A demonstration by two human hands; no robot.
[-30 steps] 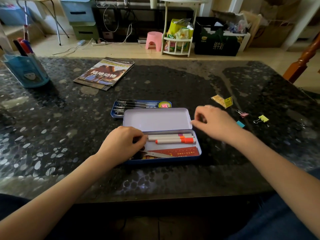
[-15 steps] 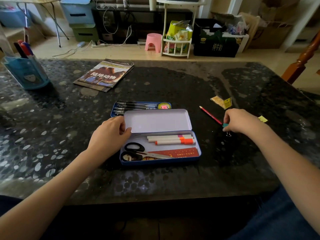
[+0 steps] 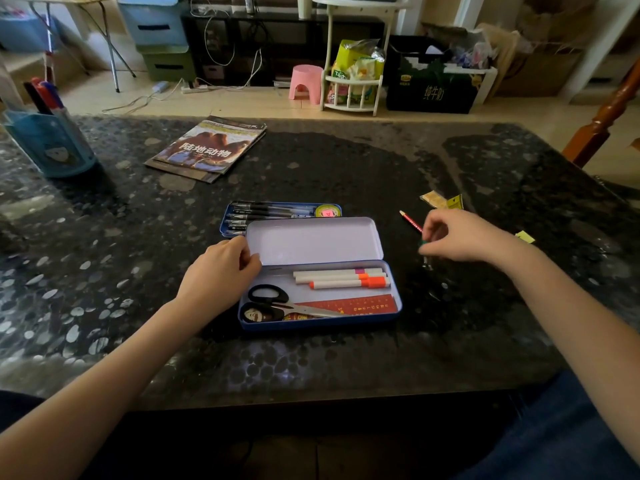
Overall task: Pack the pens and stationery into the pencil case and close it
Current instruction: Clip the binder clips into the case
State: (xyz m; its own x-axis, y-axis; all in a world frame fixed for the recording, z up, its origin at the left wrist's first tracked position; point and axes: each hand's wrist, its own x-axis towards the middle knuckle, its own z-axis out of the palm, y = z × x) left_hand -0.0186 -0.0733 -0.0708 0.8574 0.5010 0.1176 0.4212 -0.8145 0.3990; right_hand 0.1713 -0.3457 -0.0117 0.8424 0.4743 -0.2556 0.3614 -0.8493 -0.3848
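Note:
The blue tin pencil case (image 3: 394, 315) lies open at the table's middle with its pale lid (image 3: 313, 240) raised. Inside lie three white markers (image 3: 341, 278), black-handled scissors (image 3: 277, 303) and a red ruler (image 3: 360, 304). Behind it a blue tray (image 3: 225, 220) holds several black pens (image 3: 266, 213). My left hand (image 3: 216, 271) grips the lid's left edge. To the right of the case, my right hand (image 3: 460, 237) pinches a small teal binder clip (image 3: 423, 244) just above the table. A red pencil (image 3: 410, 221) lies beside that hand.
A yellow binder clip (image 3: 524, 236) and yellowish paper scraps (image 3: 441, 199) lie at the right. A magazine (image 3: 207, 148) sits at the back, a blue pen holder (image 3: 52, 147) at far left. A wooden chair post (image 3: 609, 109) stands off the right edge.
My left hand left the inside of the case and took the lid's left edge. My right hand moved right, uncovering the red pencil, and picked up the teal clip.

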